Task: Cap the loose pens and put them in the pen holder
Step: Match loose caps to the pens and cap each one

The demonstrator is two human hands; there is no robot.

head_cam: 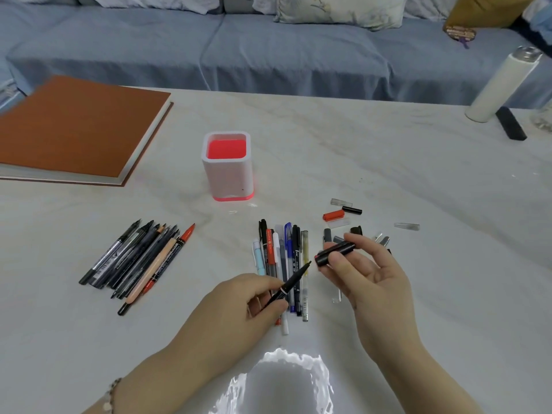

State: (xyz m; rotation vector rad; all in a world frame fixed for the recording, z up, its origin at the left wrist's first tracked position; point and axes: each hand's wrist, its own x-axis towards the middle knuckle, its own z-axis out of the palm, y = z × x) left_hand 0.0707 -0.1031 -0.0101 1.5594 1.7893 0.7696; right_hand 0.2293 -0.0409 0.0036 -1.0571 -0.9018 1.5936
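Note:
My left hand (254,297) grips an uncapped black pen (294,280), its tip pointing up and right. My right hand (367,270) pinches a black cap (336,253) a short way from that tip; the two are apart. Below them lies a row of capped pens (282,258). A bundle of uncapped pens (140,258) lies at the left. Loose caps (337,215) are scattered right of the middle. The white pen holder (227,171) with its red inside stands upright behind the pens and holds nothing that I can see.
An orange-covered book (74,127) lies at the far left. A white bottle (501,85) and a black bar (510,123) stand at the far right. A blue sofa (268,49) runs behind the white marble table (418,162).

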